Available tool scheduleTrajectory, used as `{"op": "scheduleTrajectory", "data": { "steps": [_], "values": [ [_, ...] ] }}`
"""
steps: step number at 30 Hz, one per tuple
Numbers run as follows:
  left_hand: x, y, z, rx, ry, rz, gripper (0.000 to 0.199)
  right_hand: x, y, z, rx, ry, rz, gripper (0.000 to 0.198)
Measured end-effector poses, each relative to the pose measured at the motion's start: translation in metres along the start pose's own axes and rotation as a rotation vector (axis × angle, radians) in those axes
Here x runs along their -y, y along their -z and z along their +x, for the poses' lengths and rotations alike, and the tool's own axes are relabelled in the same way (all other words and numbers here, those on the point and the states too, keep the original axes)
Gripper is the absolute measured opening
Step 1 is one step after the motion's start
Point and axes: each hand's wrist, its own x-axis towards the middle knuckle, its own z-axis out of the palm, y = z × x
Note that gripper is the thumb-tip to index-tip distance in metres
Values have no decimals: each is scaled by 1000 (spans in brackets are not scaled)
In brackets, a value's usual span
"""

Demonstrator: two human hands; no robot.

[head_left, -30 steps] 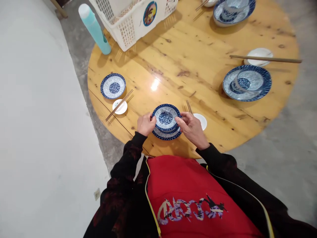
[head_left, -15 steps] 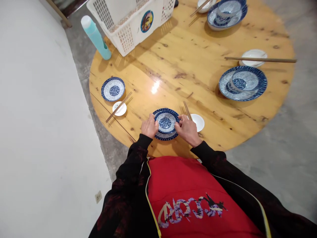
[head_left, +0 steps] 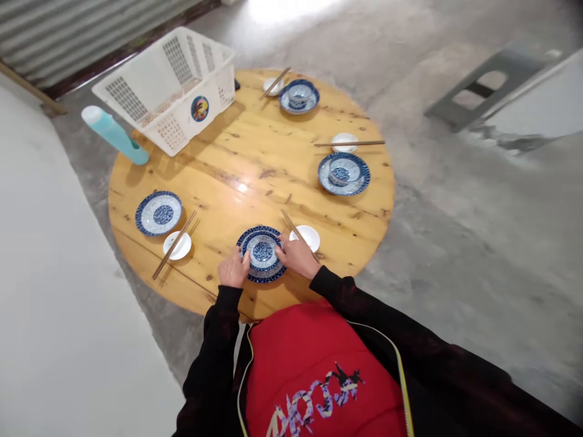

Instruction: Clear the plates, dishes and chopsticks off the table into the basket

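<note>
Blue-and-white glaze, likely ceramic: small bowl (head_left: pixel 263 250) near the near edge of the round wooden table (head_left: pixel 255 203), over a larger patterned plate (head_left: pixel 266 278) whose rim shows around it. Seen from above, depth is hard to judge; it could be a shallow dish. Left hand (head_left: pixel 234 269) and right hand (head_left: pixel 298 256) at opposite sides of the bowl's rim. Thumbs on top, fingers apparently pinching it; undersides hidden.

Handling, my guess: light, stiff, slick, easily chipped. Best hold: opposite sides of the rim, level, fingertips clear of the plate beneath.

Around: white saucer (head_left: pixel 308 238) and chopsticks (head_left: pixel 292 225) crowd the right hand, which partly covers the sticks; chief obstacle. Toward the left edge, a lone plate (head_left: pixel 159 213) beside a second saucer (head_left: pixel 181 245). Toward the right edge, a plate with a bowl in it (head_left: pixel 345 171). Far-left edge: white basket (head_left: pixel 177 135) and turquoise bottle (head_left: pixel 113 133), both well apart from the hands.
</note>
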Motion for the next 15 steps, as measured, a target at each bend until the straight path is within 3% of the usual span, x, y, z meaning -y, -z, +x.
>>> {"op": "scheduleTrajectory", "data": {
  "steps": [5,10,15],
  "values": [
    [3,-8,6,156,-33,-247,30,2,-2,2,7,-6,97,26],
    [0,-11,8,70,-68,-193,25,5,-9,-1,-26,-37,155,21],
    [-7,2,-8,34,-115,-110,26,4,-12,-18,-67,-62,195,22]
  ]
}}
